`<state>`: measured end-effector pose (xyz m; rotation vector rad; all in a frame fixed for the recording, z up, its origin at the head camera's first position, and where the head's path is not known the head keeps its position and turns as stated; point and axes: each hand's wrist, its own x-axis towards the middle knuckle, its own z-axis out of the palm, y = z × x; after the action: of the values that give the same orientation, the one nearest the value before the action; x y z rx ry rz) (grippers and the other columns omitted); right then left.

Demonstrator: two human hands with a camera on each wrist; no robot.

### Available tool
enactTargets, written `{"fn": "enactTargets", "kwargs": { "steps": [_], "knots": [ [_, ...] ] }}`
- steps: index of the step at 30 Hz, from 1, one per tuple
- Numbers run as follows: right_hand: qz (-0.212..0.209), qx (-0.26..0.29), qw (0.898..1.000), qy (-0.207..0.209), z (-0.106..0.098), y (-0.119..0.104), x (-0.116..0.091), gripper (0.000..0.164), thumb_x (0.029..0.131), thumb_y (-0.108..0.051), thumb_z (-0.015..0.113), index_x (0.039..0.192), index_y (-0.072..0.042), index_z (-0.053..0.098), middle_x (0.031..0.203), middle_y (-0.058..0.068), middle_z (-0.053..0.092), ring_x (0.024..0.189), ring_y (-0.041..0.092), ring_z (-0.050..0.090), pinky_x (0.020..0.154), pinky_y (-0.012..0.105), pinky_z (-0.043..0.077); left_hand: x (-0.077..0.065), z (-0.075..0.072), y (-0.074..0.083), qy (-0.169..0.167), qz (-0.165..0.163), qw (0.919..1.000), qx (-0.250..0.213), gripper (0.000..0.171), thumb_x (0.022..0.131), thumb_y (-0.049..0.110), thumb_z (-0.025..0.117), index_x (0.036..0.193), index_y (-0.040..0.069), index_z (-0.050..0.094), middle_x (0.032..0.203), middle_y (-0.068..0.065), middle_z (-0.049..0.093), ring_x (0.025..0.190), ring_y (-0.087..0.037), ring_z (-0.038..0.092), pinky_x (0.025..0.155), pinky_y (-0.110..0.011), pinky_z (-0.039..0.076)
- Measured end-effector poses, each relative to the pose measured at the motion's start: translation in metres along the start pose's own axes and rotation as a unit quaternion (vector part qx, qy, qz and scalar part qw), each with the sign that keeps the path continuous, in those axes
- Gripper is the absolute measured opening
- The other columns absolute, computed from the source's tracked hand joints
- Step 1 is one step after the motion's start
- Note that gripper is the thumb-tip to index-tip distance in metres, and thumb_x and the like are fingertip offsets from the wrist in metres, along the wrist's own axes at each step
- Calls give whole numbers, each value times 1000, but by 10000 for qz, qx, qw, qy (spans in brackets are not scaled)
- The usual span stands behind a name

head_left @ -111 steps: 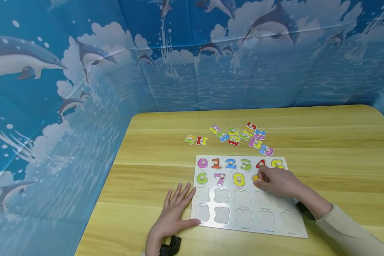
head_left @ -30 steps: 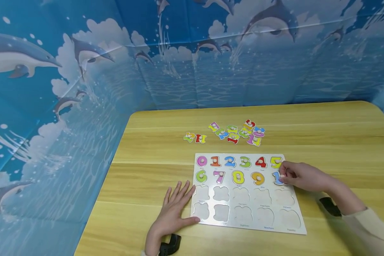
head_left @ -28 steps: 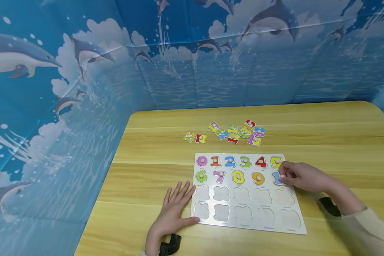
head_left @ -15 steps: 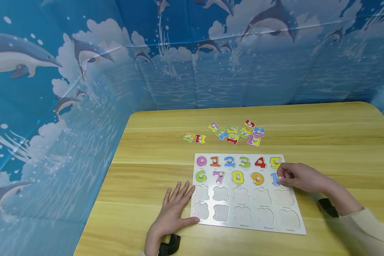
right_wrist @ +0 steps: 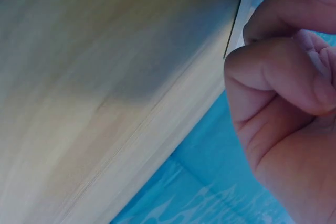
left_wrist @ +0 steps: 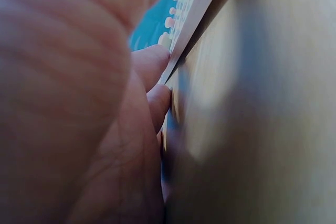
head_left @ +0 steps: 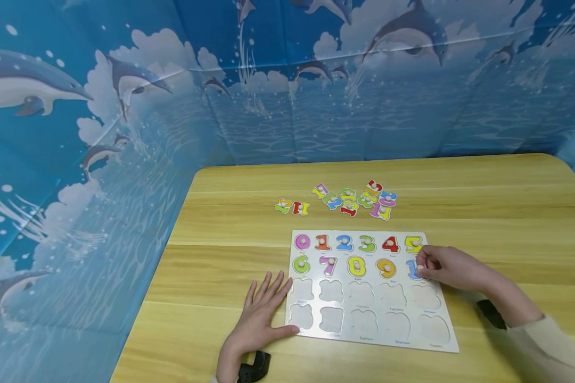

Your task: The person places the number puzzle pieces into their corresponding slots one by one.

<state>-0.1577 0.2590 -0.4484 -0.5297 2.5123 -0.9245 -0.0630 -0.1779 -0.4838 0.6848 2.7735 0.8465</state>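
Note:
A white number puzzle board (head_left: pixel 311 291) lies on the table, with pieces 0 to 9 seated in its upper two rows. At the right end of the second row, my right hand (head_left: pixel 452 268) pinches the knob of the number 10 piece (head_left: pixel 412 269), whose right part my fingers hide. The 10 piece lies at its slot; I cannot tell whether it is fully seated. My left hand (head_left: pixel 256 322) is spread with straight fingers, its thumb and index fingertips touching the board's left edge. In the left wrist view, fingertips (left_wrist: pixel 152 64) meet the board's side.
Beyond the board lies a cluster of loose number pieces (head_left: pixel 348 207), some overlapping. Left of it are a green-orange piece (head_left: pixel 283 206) and the 11 piece (head_left: pixel 301 208). Recessed slots (head_left: pixel 363 294) fill the board's lower two rows. A dolphin-print cloth (head_left: pixel 268 106) hangs behind the wooden table (head_left: pixel 211 266).
Since the oldest frame, my right hand has gone from the 9 to the board's right side, and the 10 piece has moved from the loose cluster to there. My left hand has stayed put.

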Motion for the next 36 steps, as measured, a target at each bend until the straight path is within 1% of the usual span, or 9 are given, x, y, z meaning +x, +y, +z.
{"fn": "enactTargets", "kwargs": {
  "steps": [4,9,17,20,23,26,29,31,36],
  "knots": [
    [100,-221,9997,84,0,-3,-2,22,87,-24,69,87,-11,51,63,-5,41,55,7,38,49,22,29,0,0,0,24,6,10000,-5,92,80,61,63,152,20,25,158,-1,12,143,-25,1,111,-48,-8],
    [210,-337,9992,38,1,-5,-3,23,88,-28,68,90,-12,50,64,-5,41,55,8,38,48,23,28,0,0,-1,50,37,10000,53,92,79,62,62,152,20,24,158,-1,12,143,-26,1,111,-49,-7],
    [273,-611,9977,109,0,-9,-5,22,88,-27,68,89,-14,49,63,-5,42,54,8,39,48,22,27,1,-1,0,83,71,9999,68,91,80,62,61,152,19,25,158,-1,13,143,-26,2,111,-49,-6],
    [187,-740,9969,195,0,-12,-6,23,88,-30,68,89,-14,50,63,-6,42,53,8,38,47,22,27,1,-1,1,83,67,9999,33,91,80,62,62,152,19,25,158,-2,13,143,-27,2,111,-49,-6],
    [85,-843,9959,312,-1,-18,0,21,89,-31,67,89,-16,52,62,-6,43,51,8,39,47,22,28,0,-1,0,62,45,10000,50,92,80,62,62,152,19,25,158,-2,13,143,-27,2,111,-49,-7],
    [-64,-959,9944,445,-1,-30,15,18,89,-29,66,89,-16,54,61,-7,45,49,9,41,45,23,31,-1,-2,0,56,18,9999,88,91,80,61,62,152,19,25,158,-2,12,143,-26,1,111,-48,-7],
    [-316,-1109,9920,515,0,-45,41,15,90,-26,66,89,-16,56,61,-6,44,50,10,42,46,25,31,-1,-2,0,58,1,10000,74,91,80,61,63,152,19,25,158,-2,12,143,-26,1,111,-48,-8],
    [-499,-1192,9905,475,1,-57,63,14,89,-25,67,89,-16,56,62,-5,44,51,11,41,47,26,31,-1,-2,0,57,8,10000,72,91,80,61,63,152,19,25,158,-2,12,143,-26,1,111,-49,-8],
    [-866,-1325,9872,193,10,-86,128,10,91,-24,64,93,-16,58,62,-3,47,52,13,43,49,28,33,1,1,0,65,96,9999,52,91,80,60,63,152,18,25,158,-3,13,143,-28,2,110,-51,-7]
  ]
}}
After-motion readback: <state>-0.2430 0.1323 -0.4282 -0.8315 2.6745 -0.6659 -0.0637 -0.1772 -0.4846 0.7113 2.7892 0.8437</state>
